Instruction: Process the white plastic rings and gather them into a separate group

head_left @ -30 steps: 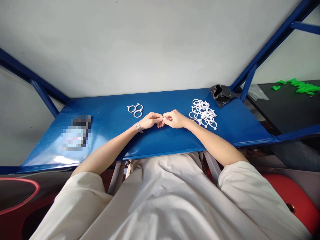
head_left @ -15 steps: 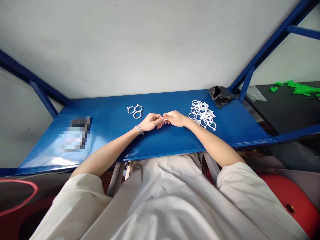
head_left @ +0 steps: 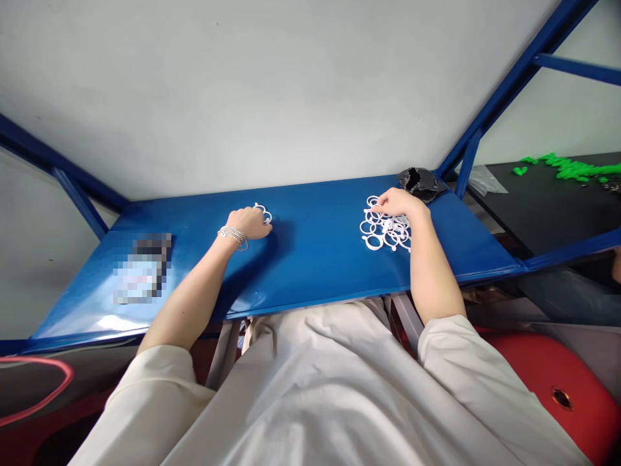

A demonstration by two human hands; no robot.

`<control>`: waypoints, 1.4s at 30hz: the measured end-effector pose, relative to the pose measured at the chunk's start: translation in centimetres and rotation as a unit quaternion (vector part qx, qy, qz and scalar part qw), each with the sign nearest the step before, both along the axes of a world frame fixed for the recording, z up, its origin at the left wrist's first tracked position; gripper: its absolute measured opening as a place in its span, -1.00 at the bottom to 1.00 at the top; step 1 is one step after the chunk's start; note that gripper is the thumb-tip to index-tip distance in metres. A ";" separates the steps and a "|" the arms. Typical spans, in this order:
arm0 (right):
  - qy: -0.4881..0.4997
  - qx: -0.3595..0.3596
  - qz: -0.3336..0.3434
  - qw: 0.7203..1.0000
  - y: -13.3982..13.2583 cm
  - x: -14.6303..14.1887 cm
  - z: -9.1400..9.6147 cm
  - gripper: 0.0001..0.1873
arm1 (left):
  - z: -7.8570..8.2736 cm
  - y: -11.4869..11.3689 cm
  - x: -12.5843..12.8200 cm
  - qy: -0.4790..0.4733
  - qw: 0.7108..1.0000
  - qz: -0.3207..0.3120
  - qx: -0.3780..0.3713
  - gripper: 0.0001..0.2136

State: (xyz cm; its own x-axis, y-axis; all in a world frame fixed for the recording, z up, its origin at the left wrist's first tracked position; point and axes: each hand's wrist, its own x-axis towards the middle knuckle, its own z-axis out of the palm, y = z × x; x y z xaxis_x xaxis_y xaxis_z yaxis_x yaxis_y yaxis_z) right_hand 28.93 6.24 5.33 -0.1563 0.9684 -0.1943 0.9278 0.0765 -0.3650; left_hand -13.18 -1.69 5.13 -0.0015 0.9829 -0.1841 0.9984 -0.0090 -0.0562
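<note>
Left hand [head_left: 250, 223] at rings [head_left: 264, 208], right hand [head_left: 398, 202] apparently picking from a pile [head_left: 391, 225], both grips unclear; freeing 1 calls for pinching.

A ring pile [head_left: 391, 225] is lying right of centre on the table [head_left: 315, 259], the right hand [head_left: 395, 202] covering its far part, a bag [head_left: 429, 186] sitting behind it; the left hand [head_left: 249, 223] is partly hiding another ring group [head_left: 267, 213], an obscured item [head_left: 140, 268] lying farther left
</note>
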 end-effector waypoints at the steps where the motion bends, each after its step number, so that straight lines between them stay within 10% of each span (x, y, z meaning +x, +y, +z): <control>1: 0.003 -0.005 0.005 1.000 -0.2 -0.1 0.2 -0.64 | -0.1 0.0 0.1 0.004 1.000 0.001 -0.011 -0.75; 7: 0.191 0.051 0.056 0.979 -1.7 -1.6 1.8 -0.67 | 0.3 -0.8 1.0 -0.008 0.999 0.026 0.033 -0.71; 11: 0.406 -0.024 0.138 0.903 -3.3 -5.0 1.6 -0.62 | -0.8 -2.0 2.8 -0.146 0.984 -0.027 0.102 -0.68; 17: 0.504 -0.148 0.208 0.825 -7.2 -12.8 -1.5 -0.49 | -5.8 -3.7 7.9 -0.673 0.723 -0.152 0.031 -0.49; 24: 0.526 -0.204 0.192 0.803 -7.3 -13.8 -2.9 -0.48 | -6.1 -3.6 7.9 -0.735 0.672 -0.089 -0.021 -0.50; 29: 0.514 -0.245 0.224 0.791 -7.2 -13.1 -2.5 -0.59 | -5.1 -3.8 8.0 -0.798 0.578 -0.069 -0.156 -0.53; 34: 0.514 -0.311 0.221 0.768 -7.5 -13.8 -2.8 -0.46 | -4.5 -3.7 8.0 -0.789 0.575 -0.066 -0.209 -0.57; 42: 0.502 -0.230 0.213 0.806 -7.8 -14.7 -3.5 -0.28 | -4.6 -3.3 7.9 -0.773 0.583 -0.073 -0.239 -0.64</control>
State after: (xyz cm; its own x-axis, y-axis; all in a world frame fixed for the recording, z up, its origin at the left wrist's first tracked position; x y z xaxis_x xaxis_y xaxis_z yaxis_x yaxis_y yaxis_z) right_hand 14.25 -1.55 1.83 -0.7571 0.6476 -0.0855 0.0720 -0.0473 -0.9963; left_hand -5.29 -4.99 0.52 0.6071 0.7873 -0.1080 -0.1598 0.2541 0.9539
